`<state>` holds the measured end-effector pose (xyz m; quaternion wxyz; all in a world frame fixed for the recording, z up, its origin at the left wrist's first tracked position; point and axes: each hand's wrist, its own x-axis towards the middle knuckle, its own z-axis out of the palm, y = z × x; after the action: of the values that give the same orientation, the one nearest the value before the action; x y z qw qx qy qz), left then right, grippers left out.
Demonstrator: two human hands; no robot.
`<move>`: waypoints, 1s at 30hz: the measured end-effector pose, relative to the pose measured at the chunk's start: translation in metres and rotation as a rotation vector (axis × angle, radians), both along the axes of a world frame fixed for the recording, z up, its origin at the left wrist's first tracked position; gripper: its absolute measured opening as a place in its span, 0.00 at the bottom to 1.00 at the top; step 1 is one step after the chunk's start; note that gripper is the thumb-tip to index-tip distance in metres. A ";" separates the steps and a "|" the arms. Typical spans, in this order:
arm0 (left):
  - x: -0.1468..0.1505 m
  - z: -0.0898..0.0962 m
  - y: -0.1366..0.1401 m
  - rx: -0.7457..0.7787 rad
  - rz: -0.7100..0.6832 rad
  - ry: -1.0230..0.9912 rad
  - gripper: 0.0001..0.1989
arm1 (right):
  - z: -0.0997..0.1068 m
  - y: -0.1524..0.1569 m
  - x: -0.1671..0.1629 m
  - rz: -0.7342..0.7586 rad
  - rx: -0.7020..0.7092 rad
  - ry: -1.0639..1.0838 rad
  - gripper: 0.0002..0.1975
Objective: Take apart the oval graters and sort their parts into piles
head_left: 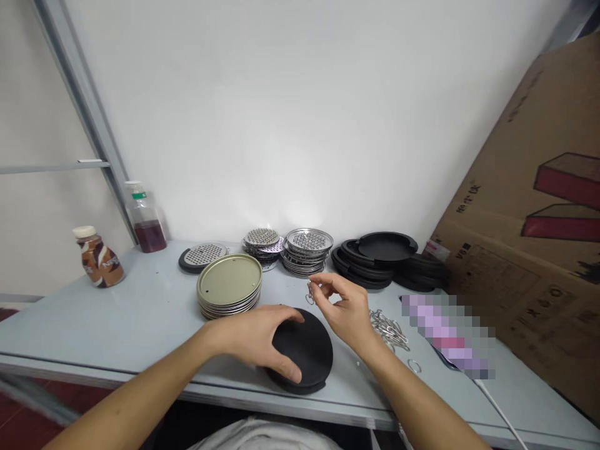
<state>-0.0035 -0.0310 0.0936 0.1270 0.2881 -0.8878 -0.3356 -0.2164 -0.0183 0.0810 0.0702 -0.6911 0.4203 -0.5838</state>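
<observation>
In front of me on the table lies a black round plastic piece with a raised lip along its near edge. My left hand curves over its left side, thumb near the close edge and fingers near the far edge. Just above its far edge, my right hand pinches a small shiny metal ring between thumb and fingertips; any part inside the pinch is hidden. Beside the right wrist is a pile of metal wire rings or clips, with one loose ring nearer me.
A stack of gold-toned round lids stands left of my hands. Behind are perforated grater discs, a black-rimmed grater and stacked black round pieces. Two bottles stand left; a cardboard box and blurred-out device are right.
</observation>
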 end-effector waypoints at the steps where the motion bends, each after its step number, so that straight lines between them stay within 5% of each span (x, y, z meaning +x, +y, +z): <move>1: -0.005 0.002 -0.008 0.069 0.009 0.030 0.37 | -0.001 -0.001 0.001 -0.005 -0.007 0.025 0.06; 11: -0.067 -0.026 -0.043 0.655 0.116 0.615 0.17 | -0.010 -0.020 -0.007 -0.046 0.180 0.015 0.07; 16: -0.059 -0.038 -0.037 0.555 0.162 0.571 0.20 | -0.011 -0.022 -0.008 0.026 0.248 -0.012 0.10; 24: -0.049 -0.037 -0.035 0.093 0.393 0.522 0.18 | -0.004 -0.028 -0.017 0.521 0.863 -0.362 0.16; 30: -0.050 -0.034 -0.036 0.203 0.464 0.638 0.13 | -0.009 -0.030 -0.021 0.611 0.922 -0.425 0.19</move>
<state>-0.0531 -0.0673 0.0594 0.4393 0.3732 -0.6776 -0.4567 -0.2378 -0.0479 0.0723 0.6109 -0.5467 0.3894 -0.4199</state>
